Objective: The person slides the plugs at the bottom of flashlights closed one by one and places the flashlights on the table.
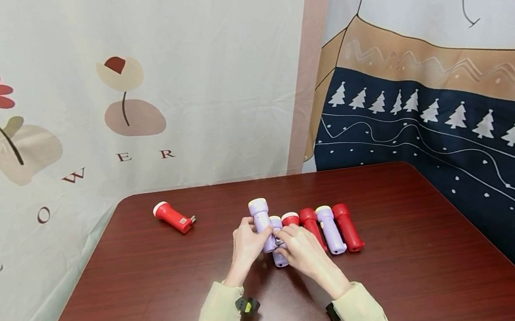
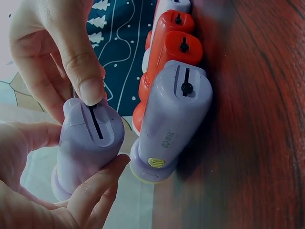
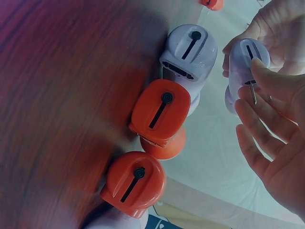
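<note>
My left hand (image 1: pixel 247 245) grips a lavender flashlight (image 1: pixel 259 212) by its body, off the table, with its pale head pointing away. At the flashlight's base end, my right hand (image 1: pixel 306 247) has its thumb on the black slider at the slot (image 2: pixel 96 125), with fingers behind that end. Metal plug prongs (image 3: pixel 253 93) stick out of the base beside the right fingers. Just right of the held one, a second lavender flashlight (image 2: pixel 174 112) lies first in a row. Its slider is black too; in the head view the hands partly cover it.
The row continues rightward with a white-headed red flashlight (image 1: pixel 290 218), a red one (image 1: pixel 308 218), a lavender one (image 1: pixel 331 231) and another red one (image 1: pixel 348 228). Apart at the left lies a red flashlight (image 1: pixel 172 218) with prongs out. All are on the brown table (image 1: pixel 149 297).
</note>
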Demonstrator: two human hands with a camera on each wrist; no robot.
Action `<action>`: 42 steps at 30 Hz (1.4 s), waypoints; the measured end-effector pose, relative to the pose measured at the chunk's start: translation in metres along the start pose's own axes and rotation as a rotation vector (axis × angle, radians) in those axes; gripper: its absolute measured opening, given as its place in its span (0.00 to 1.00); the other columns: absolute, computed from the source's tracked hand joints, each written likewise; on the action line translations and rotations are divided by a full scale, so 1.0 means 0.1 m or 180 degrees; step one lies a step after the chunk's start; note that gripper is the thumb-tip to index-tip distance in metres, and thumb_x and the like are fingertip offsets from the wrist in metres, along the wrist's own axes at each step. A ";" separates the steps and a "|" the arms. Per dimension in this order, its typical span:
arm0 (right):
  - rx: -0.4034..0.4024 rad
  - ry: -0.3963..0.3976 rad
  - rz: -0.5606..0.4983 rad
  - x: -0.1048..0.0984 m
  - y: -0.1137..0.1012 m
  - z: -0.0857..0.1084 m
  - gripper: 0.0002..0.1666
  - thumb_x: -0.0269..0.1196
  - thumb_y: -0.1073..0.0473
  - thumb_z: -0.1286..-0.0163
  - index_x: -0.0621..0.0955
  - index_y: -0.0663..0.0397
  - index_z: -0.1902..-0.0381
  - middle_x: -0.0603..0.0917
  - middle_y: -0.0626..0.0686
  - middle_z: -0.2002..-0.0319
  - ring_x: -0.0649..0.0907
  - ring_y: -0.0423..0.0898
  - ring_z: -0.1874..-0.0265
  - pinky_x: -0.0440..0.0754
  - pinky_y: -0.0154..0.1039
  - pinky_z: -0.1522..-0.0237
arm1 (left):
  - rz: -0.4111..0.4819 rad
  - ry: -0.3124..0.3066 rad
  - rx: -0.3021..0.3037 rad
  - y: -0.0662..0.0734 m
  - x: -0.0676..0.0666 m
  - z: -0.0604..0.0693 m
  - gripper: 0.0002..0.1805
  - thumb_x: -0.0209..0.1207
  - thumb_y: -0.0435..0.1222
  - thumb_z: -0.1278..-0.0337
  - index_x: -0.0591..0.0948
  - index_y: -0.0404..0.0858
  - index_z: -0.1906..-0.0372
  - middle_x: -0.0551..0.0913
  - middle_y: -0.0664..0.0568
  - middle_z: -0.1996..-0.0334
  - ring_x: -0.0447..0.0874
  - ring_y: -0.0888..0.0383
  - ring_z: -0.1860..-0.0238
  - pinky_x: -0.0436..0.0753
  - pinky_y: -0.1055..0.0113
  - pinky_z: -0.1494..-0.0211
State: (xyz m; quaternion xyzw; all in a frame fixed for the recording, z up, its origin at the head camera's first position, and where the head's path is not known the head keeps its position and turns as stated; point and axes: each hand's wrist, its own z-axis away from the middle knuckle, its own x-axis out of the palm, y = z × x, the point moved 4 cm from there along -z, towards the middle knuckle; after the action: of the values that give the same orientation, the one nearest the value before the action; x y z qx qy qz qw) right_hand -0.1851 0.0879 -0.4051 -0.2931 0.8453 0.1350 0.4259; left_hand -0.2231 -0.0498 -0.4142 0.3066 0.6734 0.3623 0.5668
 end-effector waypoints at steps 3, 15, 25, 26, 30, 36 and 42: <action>-0.0007 0.0025 0.0002 0.00 0.00 0.00 0.22 0.75 0.55 0.52 0.83 0.54 0.59 0.83 0.47 0.69 0.79 0.43 0.70 0.78 0.34 0.67 | 0.0007 0.0005 0.0022 0.01 0.00 0.00 0.27 0.67 0.43 0.56 0.76 0.30 0.53 0.86 0.39 0.63 0.86 0.49 0.63 0.82 0.59 0.62; -0.0113 0.0146 0.0026 -0.01 -0.01 -0.01 0.19 0.75 0.55 0.53 0.85 0.54 0.62 0.84 0.47 0.69 0.79 0.43 0.69 0.78 0.34 0.65 | -0.0057 0.0002 0.0095 0.02 0.00 0.00 0.25 0.67 0.42 0.56 0.75 0.31 0.56 0.86 0.39 0.66 0.84 0.50 0.67 0.80 0.62 0.66; -0.0252 0.0314 0.0051 0.00 -0.04 -0.02 0.15 0.75 0.58 0.55 0.83 0.54 0.69 0.83 0.46 0.75 0.78 0.43 0.72 0.76 0.35 0.66 | -0.0211 0.0038 0.0192 0.07 -0.01 0.01 0.24 0.66 0.41 0.59 0.74 0.31 0.58 0.85 0.41 0.69 0.82 0.50 0.70 0.78 0.62 0.69; -0.0260 0.0322 0.0053 0.01 -0.04 -0.02 0.15 0.75 0.58 0.55 0.83 0.54 0.70 0.83 0.46 0.75 0.78 0.43 0.72 0.76 0.35 0.66 | -0.0211 0.0036 0.0198 0.07 -0.01 0.01 0.24 0.66 0.41 0.59 0.74 0.31 0.58 0.85 0.41 0.69 0.82 0.50 0.70 0.78 0.62 0.69; -0.0283 0.0339 0.0066 0.02 -0.04 -0.02 0.15 0.75 0.58 0.56 0.83 0.54 0.70 0.83 0.46 0.75 0.78 0.43 0.72 0.76 0.35 0.66 | -0.0217 0.0029 0.0222 0.07 -0.01 0.01 0.24 0.67 0.41 0.59 0.73 0.31 0.58 0.85 0.41 0.69 0.82 0.50 0.70 0.78 0.62 0.69; -0.0288 0.0357 0.0100 0.01 -0.03 -0.01 0.15 0.75 0.58 0.56 0.83 0.54 0.70 0.83 0.46 0.75 0.77 0.43 0.72 0.76 0.35 0.65 | -0.0204 0.0021 0.0213 0.08 -0.01 0.02 0.24 0.67 0.41 0.59 0.73 0.31 0.57 0.85 0.41 0.69 0.82 0.50 0.69 0.78 0.61 0.67; -0.0297 0.0419 0.0083 -0.01 -0.03 -0.01 0.15 0.76 0.58 0.58 0.83 0.54 0.71 0.83 0.46 0.77 0.77 0.43 0.73 0.76 0.35 0.67 | -0.0225 0.0033 0.0201 0.09 -0.01 0.02 0.25 0.67 0.42 0.59 0.73 0.32 0.57 0.85 0.41 0.68 0.82 0.50 0.69 0.78 0.61 0.67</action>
State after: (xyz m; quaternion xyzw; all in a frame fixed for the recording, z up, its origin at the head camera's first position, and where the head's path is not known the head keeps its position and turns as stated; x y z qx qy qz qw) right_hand -0.1839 0.0856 -0.4035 -0.3099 0.8680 0.1602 0.3535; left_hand -0.2210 -0.0453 -0.4062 0.2984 0.6979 0.3222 0.5657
